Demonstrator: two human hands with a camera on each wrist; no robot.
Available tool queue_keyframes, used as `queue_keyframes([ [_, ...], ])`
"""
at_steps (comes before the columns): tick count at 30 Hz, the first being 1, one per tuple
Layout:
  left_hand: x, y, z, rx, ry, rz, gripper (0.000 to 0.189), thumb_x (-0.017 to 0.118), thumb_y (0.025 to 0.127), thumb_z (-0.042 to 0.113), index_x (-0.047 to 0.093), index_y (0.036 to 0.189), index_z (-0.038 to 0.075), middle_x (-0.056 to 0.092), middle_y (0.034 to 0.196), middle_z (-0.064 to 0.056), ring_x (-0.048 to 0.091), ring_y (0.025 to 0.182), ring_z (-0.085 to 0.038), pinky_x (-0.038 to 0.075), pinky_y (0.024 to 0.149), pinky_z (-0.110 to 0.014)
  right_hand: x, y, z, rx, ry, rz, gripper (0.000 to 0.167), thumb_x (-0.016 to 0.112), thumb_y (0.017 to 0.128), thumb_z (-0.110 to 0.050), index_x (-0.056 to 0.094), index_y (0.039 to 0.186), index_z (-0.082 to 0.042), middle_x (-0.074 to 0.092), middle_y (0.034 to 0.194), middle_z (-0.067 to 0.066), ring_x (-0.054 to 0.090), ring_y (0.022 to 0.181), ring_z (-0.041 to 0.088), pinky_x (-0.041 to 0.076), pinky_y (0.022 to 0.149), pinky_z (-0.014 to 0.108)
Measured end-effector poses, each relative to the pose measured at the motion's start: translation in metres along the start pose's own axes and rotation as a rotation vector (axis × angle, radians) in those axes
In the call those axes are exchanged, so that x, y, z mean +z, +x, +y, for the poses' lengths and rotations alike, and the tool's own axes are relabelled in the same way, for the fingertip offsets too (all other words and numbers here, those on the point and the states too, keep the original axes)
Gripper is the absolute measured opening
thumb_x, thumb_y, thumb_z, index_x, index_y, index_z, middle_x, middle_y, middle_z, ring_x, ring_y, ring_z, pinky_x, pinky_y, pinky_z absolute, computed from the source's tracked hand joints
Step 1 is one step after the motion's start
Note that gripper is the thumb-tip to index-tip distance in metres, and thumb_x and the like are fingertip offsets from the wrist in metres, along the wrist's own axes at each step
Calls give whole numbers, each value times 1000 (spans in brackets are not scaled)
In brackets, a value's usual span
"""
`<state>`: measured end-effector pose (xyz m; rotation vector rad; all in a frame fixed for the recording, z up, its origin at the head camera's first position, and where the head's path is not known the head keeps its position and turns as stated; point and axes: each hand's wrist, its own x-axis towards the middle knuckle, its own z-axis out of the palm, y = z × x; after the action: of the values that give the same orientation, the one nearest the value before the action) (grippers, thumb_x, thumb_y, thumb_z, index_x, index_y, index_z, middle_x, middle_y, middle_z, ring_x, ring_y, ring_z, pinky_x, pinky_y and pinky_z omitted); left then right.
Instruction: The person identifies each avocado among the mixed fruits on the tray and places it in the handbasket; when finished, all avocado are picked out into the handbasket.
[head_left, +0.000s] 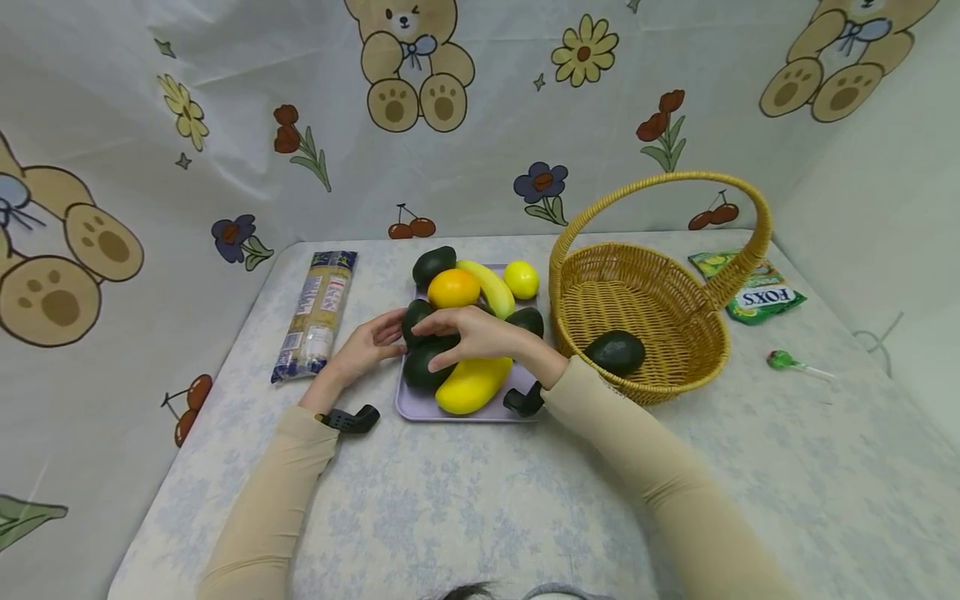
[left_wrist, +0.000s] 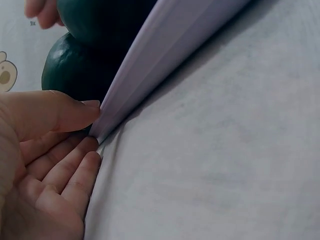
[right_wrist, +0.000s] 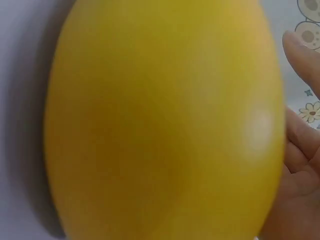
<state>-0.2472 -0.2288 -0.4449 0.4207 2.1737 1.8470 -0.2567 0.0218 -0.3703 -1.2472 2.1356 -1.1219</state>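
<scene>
A lilac tray (head_left: 465,414) holds several dark green avocados (head_left: 425,375), an orange (head_left: 453,288), a banana (head_left: 491,289), a lemon (head_left: 522,280) and a yellow mango (head_left: 471,388). At the tray's left side is my left hand (head_left: 365,346), its thumb and fingertips against the rim in the left wrist view. My right hand (head_left: 483,333) reaches over the fruit, thumb and fingers spread above the avocados on the left. Close below its wrist, the mango (right_wrist: 165,120) fills most of the right wrist view. Parts of the avocados are hidden under the right hand.
To the right of the tray stands a wicker basket (head_left: 637,283) with a tall handle and one avocado (head_left: 617,352) inside. A green FOX'S bag (head_left: 761,292) and a lollipop (head_left: 783,360) lie beyond it. A noodle packet (head_left: 317,312) lies at the left.
</scene>
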Motion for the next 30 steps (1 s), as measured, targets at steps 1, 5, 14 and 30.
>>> queue_keyframes([
  [1,0,1,0,0,0,0,67,59,87,-10,29,146,0,32,148,-19,33,134,-29,32,108,-35,0,0,2,8,-6,0,57,76,81,-22,54,131,-4,56,131,5,51,120,16,40,102,23],
  [5,0,1,0,13,6,-10,67,58,87,-10,28,146,-2,31,148,-20,33,134,-30,33,108,-32,1,0,8,20,-22,-2,57,77,80,-23,55,131,-5,56,130,2,51,119,11,40,102,22],
  [14,1,0,0,26,9,-8,67,57,86,-12,27,146,-3,30,148,-22,33,133,-32,35,106,-31,6,-1,13,60,-124,-82,59,77,79,-32,56,131,-12,56,129,-5,46,121,7,36,104,22],
  [30,0,0,0,18,36,1,67,58,86,-11,28,146,-2,31,148,-22,33,134,-32,31,110,-38,9,-2,12,66,-190,-76,58,78,77,-39,59,128,-19,56,127,-9,46,115,6,37,102,25],
])
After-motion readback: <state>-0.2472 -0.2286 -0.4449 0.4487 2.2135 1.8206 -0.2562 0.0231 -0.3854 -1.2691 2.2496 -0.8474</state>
